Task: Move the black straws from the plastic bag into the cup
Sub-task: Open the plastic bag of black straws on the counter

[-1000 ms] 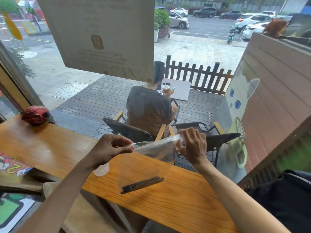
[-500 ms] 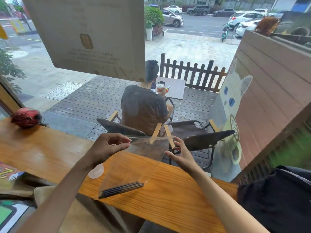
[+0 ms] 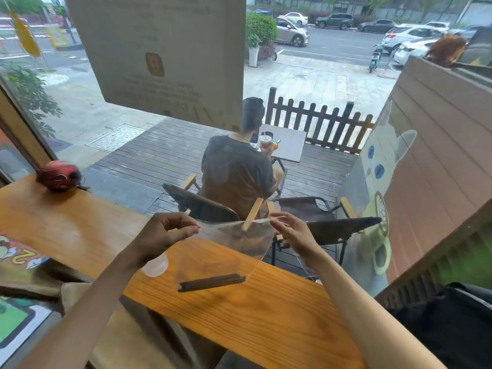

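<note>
A clear plastic bag hangs above the wooden counter, held up by its top edge. My left hand pinches the bag's upper left corner. My right hand pinches the upper right corner, fingers curled. A bundle of black straws lies across the bottom of the bag, just over the counter. A clear plastic cup stands on the counter under my left wrist, mostly hidden by it.
A red helmet sits at the counter's far left by the window glass. Beyond the glass a person sits in a chair at an outdoor table. A dark bag lies at the right. A printed mat covers the left end.
Both hands have kept hold of the bag's top corners and spread them apart a little. The straws stay at the bag's bottom, now lying more level.
</note>
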